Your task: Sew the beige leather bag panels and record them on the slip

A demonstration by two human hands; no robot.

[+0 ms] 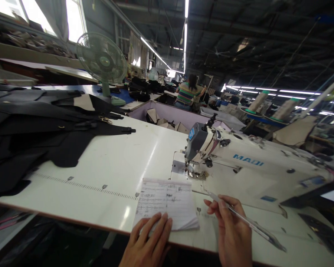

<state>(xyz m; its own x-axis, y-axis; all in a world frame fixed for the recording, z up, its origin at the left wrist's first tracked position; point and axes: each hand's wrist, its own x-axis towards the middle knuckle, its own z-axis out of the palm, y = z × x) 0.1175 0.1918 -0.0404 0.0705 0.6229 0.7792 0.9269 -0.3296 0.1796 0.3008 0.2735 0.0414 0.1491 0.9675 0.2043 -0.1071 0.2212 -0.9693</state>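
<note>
A small paper pad (pixel 165 202) with handwritten lines lies on the white table (pixel 105 167), just in front of the sewing machine's needle area. My left hand (pixel 147 243) rests flat on the pad's near edge, fingers stretched out. My right hand (pixel 232 231) is closed around a clear pen (pixel 246 220), its tip pointing up-left toward the pad and the machine. The white sewing machine (pixel 247 163) stands right of the pad.
Black fabric pieces (pixel 36 133) are piled on the table's left side. A green fan (pixel 102 61) stands behind them. A person in a striped shirt (pixel 187 92) works farther back. Thread cones (pixel 260 100) stand at the right.
</note>
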